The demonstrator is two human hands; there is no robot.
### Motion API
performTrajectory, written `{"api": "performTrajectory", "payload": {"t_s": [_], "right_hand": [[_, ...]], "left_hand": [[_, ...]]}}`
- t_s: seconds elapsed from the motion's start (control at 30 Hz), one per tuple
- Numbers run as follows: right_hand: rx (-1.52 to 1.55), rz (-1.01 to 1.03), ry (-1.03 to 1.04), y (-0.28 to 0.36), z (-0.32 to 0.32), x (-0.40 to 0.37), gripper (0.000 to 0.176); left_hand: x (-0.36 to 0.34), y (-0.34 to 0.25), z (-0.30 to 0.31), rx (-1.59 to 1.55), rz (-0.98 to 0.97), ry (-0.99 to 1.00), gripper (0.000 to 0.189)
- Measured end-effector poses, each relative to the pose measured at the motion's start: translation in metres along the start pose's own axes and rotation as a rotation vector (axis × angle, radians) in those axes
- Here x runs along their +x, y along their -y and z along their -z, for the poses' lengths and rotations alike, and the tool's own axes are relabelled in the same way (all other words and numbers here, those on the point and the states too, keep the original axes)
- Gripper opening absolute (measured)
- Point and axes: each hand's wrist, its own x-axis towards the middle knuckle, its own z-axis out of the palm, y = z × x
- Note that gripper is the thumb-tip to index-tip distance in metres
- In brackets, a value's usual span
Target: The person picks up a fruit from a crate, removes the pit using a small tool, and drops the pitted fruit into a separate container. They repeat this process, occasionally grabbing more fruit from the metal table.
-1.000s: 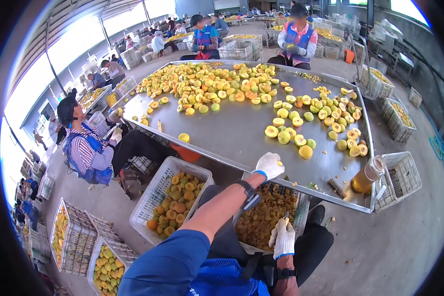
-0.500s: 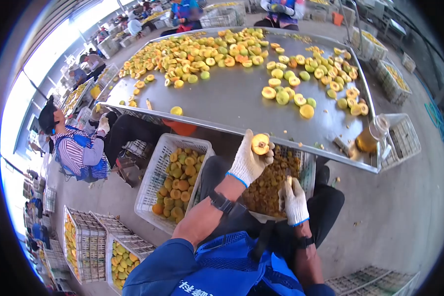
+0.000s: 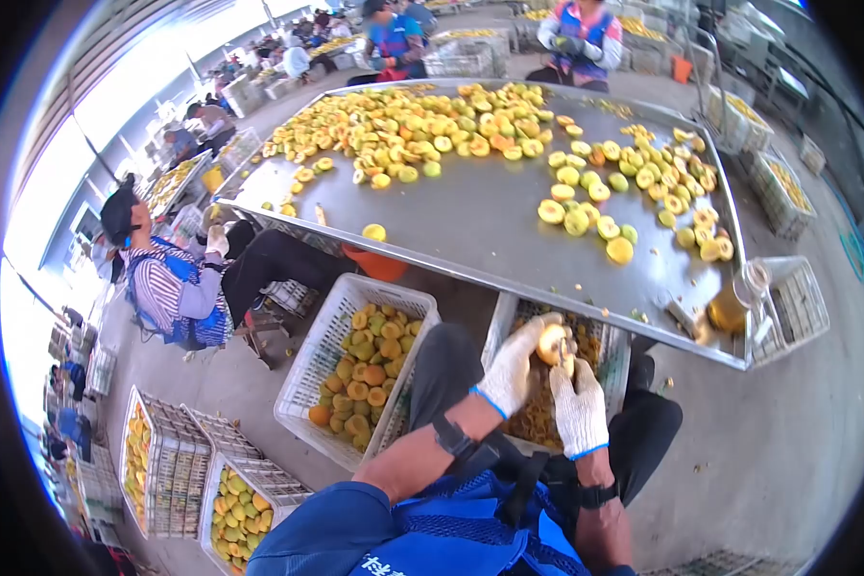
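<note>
Over the near crate (image 3: pixel 509 312) of cut pieces, between our knees, we held both gloved hands close together. Our left hand (image 3: pixel 509 370) was clamped around a yellow fruit (image 3: pixel 552 343), fingers wrapped under it and thumb on top, so that it sat just above the crate's far end and just short of the near edge of the steel table (image 3: pixel 470 230). Our right hand (image 3: pixel 578 408) came up from the near side with its fingers curled closed and its fingertips touching the fruit — whether it gripped a blade we could not tell, since the glove hid that part.

Just to the left stood a white basket (image 3: pixel 355 288) holding whole orange and yellow fruit. On the table a big heap of fruit (image 3: pixel 432 120) lay at the far left, and a smaller scatter of halves (image 3: pixel 662 178) lay at the far right. A bottle (image 3: pixel 734 302) of amber liquid stood at the table's near right corner. On the left side a seated person (image 3: pixel 168 288) in a striped top and dark cap faced the table.
</note>
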Motion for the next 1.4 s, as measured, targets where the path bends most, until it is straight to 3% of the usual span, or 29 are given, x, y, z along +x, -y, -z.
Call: {"api": "performTrajectory", "payload": {"t_s": [0.1,0.17,0.3,0.37,0.43,0.5,0.6,0.7,0.77,0.8,0.87,0.97,1.2,1.4], "right_hand": [[-0.029,-0.002,-0.069,-0.002,-0.002,-0.003,0.026],[-0.004,-0.098,-0.030,-0.008,-0.002,-0.006,0.019],[0.086,-0.030,-0.116,-0.025,-0.008,-0.007,0.025],[0.119,-0.050,-0.132,-0.018,-0.005,-0.007,0.023],[0.099,-0.014,-0.128,-0.019,-0.003,-0.008,0.023],[0.079,0.016,-0.118,-0.019,-0.002,-0.010,0.023],[0.123,0.047,-0.092,-0.013,0.002,-0.012,0.022],[0.178,-0.076,-0.016,0.002,0.011,-0.017,0.017],[0.231,-0.202,0.055,0.008,0.014,-0.020,0.019],[0.231,-0.204,0.057,0.014,0.014,-0.022,0.019],[-0.108,0.079,-0.006,0.024,0.011,-0.025,0.021],[-0.161,0.130,0.014,0.021,0.004,-0.021,0.024],[-0.157,-0.026,0.050,0.039,0.009,-0.021,0.028],[-0.233,0.050,0.030,0.023,0.002,-0.014,0.029]], "left_hand": [[-0.007,0.013,0.009,-0.064,0.028,-0.058,0.031],[-0.012,0.016,0.018,0.078,0.017,-0.054,0.032],[-0.018,0.021,0.017,0.224,-0.023,-0.094,0.033],[-0.014,0.028,0.019,0.300,-0.155,-0.070,0.032],[-0.010,0.031,0.015,0.240,-0.148,-0.072,0.030],[-0.007,0.030,0.012,0.056,0.017,-0.157,0.028],[-0.009,0.024,0.009,-0.049,0.006,-0.169,0.027],[-0.002,0.011,0.005,-0.107,0.045,-0.248,0.026],[-0.007,0.003,0.007,-0.183,0.037,-0.106,0.026],[-0.004,0.002,0.005,-0.202,0.024,-0.131,0.028],[-0.007,0.000,0.005,-0.171,0.013,-0.109,0.029],[-0.017,-0.003,-0.004,-0.099,-0.022,-0.019,0.036],[-0.015,-0.006,-0.010,-0.089,0.007,-0.074,0.038],[-0.015,-0.002,-0.005,-0.105,0.001,-0.084,0.041]]}}
